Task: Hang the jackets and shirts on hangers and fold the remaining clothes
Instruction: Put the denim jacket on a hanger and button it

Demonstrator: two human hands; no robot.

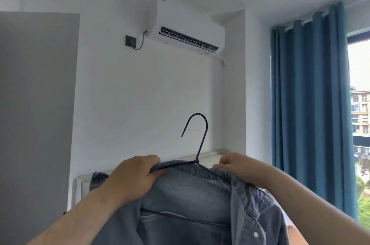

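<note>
Denim shirt point(190, 194) gripped by raised left hand point(136, 174), right hand point(238, 166).

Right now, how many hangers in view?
1. The hanger sits in the jacket; the left hand grips both, the right hand pinches the jacket. Others may be off-frame.

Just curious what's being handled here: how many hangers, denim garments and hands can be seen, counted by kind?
Hangers: 1, the dark wire hanger
Garments: 1, the denim garment draped on it
Hands: 2, the left hand and the right hand
Total: 4
</note>
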